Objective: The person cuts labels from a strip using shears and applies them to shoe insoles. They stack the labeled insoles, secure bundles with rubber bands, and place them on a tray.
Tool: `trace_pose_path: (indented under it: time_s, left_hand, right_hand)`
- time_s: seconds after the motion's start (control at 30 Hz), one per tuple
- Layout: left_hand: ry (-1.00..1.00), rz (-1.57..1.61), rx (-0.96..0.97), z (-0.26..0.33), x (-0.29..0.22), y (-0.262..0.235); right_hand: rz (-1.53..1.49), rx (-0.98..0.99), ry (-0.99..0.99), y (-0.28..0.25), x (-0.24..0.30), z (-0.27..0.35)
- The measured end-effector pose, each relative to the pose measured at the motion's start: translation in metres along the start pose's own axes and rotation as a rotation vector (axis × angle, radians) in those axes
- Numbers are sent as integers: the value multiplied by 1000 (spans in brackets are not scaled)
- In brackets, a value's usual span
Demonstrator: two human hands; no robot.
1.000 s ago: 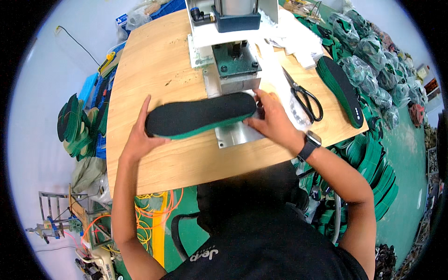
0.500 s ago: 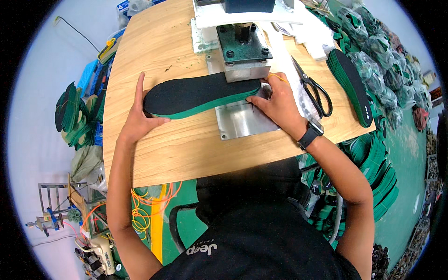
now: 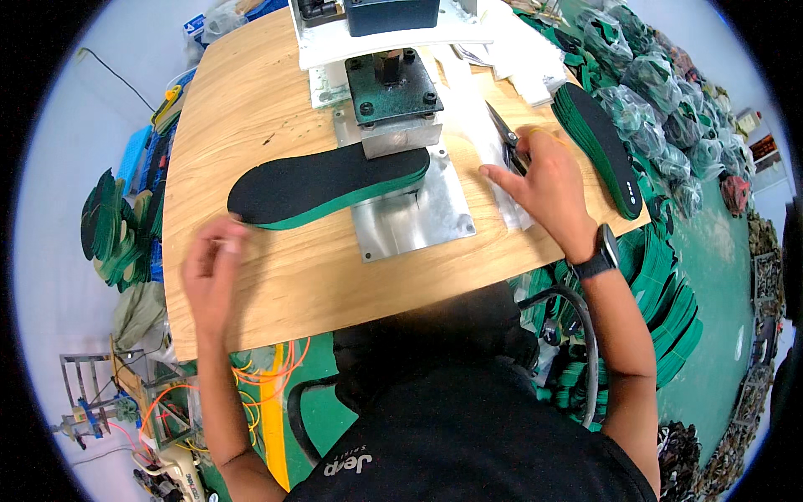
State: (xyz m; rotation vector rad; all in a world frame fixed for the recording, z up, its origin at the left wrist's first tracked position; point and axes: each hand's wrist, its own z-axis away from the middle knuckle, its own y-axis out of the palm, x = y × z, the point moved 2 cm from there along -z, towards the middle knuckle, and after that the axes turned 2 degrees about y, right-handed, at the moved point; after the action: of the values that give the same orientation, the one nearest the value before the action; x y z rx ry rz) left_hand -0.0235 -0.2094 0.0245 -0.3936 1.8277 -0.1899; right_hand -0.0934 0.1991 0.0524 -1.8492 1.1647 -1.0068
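Note:
A black-topped insole with a green underside (image 3: 326, 186) lies across the wooden table (image 3: 251, 109). Its right end sits on a metal plate (image 3: 414, 222) under the dark head of a small press (image 3: 393, 84). My left hand (image 3: 213, 263) is blurred, its fingers apart, right by the insole's left end and holding nothing. My right hand (image 3: 544, 180) lies spread over the handles of black scissors (image 3: 504, 134) on a white sheet, to the right of the plate. Whether its fingers grip the handles is hidden.
A stack of black and green insoles (image 3: 598, 146) lies at the table's right edge. Bagged green insoles (image 3: 661, 92) pile up beyond it. More green insoles (image 3: 104, 226) and orange cables (image 3: 259, 368) lie on the floor to the left and below the table.
Both hands have let go of the insole, which now rests with its right end under the press. My right hand moved right onto the scissors; my left hand drew back toward me.

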Motion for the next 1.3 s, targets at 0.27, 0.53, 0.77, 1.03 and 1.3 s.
trace_pose_path:
  time_s: [0.27,0.53,0.77,1.03,1.3]
  left_hand:
    - [-247,96,643,2,-77,173]
    - [-98,270,455,14,-65,232]
    - [-486,525,559,23,-63,214]
    - [-386,583,518,27,-57,201]
    - [-433,718,416,27,-65,189]
  right_hand:
    - [-1182,240,743,-6,-2,30]
    - [-1015,426,446,-10,14,98]
    - [-52,65,70,2,-57,29]
    - [-1043,53,363,-12,-67,29]
    - [-1459,679,423,-34,-17,128]
